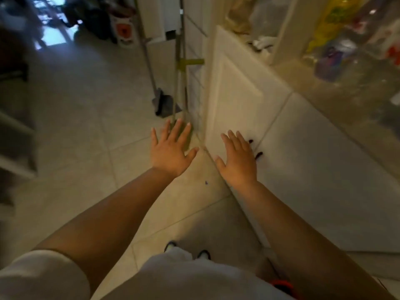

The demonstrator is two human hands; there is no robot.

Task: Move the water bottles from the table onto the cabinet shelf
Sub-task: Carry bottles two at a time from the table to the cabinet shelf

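Spreading across most of the view: pale tiled floor [75, 131], blurred by motion. Standing at right: white cabinet [313, 169], two lower doors closed, dark door handles [256, 149] showing as two small marks just beside the right hand. Running along the cabinet top: a beige counter [303, 83], and above it glazed or open shelving [287, 24] holding blurred clutter — something yellow [337, 20], something purple and blue [331, 59], something white [263, 43]; too smeared to name or count. Not making out any water bottles for certain; possibly among that clear, blurred clutter on the shelf, cannot tell. No table recognisable either.

Leaning by the cabinet's far corner: two long handles, one ending in a grey dustpan [162, 105] on the floor, the other carrying a yellow-green clip [190, 61]. Sitting farther back on the floor: a white box with an orange mark [124, 32].

Reaching forward, two bare arms. Left hand [171, 152] hovering over the floor beside the cabinet corner, fingers straight and fanned apart, grip spread, holding nothing. Right hand [238, 161] hanging in front of the left cabinet door, fingers straight and close together, thumb out, grip likewise spread and empty; touching the door or not, cannot tell.

Showing at the bottom: white shirt [194, 278], two dark shoe tips [187, 251], a small orange-red thing [281, 284] at the waist.
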